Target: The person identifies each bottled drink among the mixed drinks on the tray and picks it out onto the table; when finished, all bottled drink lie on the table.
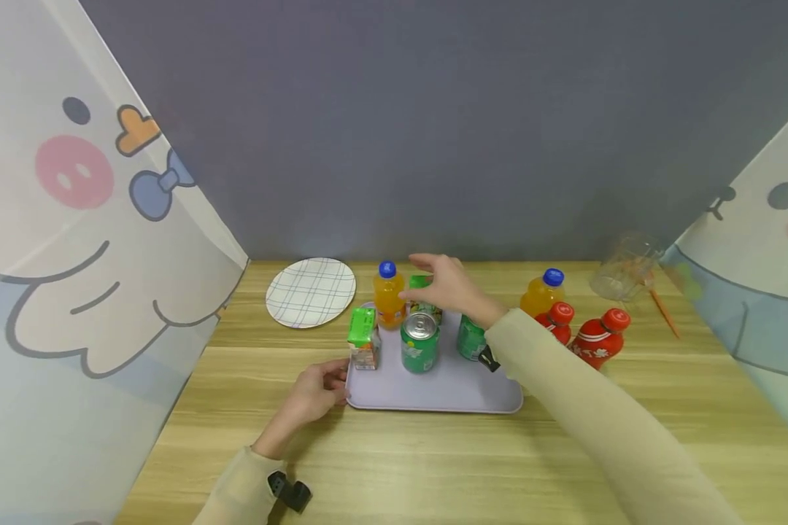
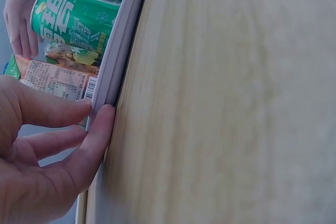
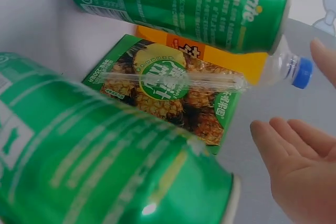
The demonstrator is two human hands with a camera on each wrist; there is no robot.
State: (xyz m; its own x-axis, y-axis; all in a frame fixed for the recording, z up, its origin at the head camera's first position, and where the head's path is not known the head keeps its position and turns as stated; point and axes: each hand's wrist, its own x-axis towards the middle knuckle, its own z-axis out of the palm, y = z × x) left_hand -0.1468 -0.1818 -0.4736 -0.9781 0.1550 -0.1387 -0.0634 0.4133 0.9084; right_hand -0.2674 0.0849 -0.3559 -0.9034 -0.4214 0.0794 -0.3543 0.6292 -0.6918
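My left hand (image 1: 315, 392) pinches the near left corner of a pale lilac tray (image 1: 433, 394), thumb over the rim in the left wrist view. My right hand (image 1: 451, 284) hovers over the tray's far side, fingers apart and holding nothing. It is closest to an orange drink bottle (image 1: 389, 297) with a blue cap and a pineapple juice carton (image 3: 163, 90), partly hidden in the head view. Also standing on the tray are a second juice carton (image 1: 363, 339) at the left, a green Sprite can (image 1: 419, 348) and another green can (image 1: 470, 340), partly behind my right arm.
Right of the tray stand another orange bottle (image 1: 541, 293) and two red bottles (image 1: 597, 341), partly behind my right sleeve. A clear cup (image 1: 620, 273) and an orange utensil (image 1: 663, 312) are at the back right. A checked plate (image 1: 311, 293) lies at the back left.
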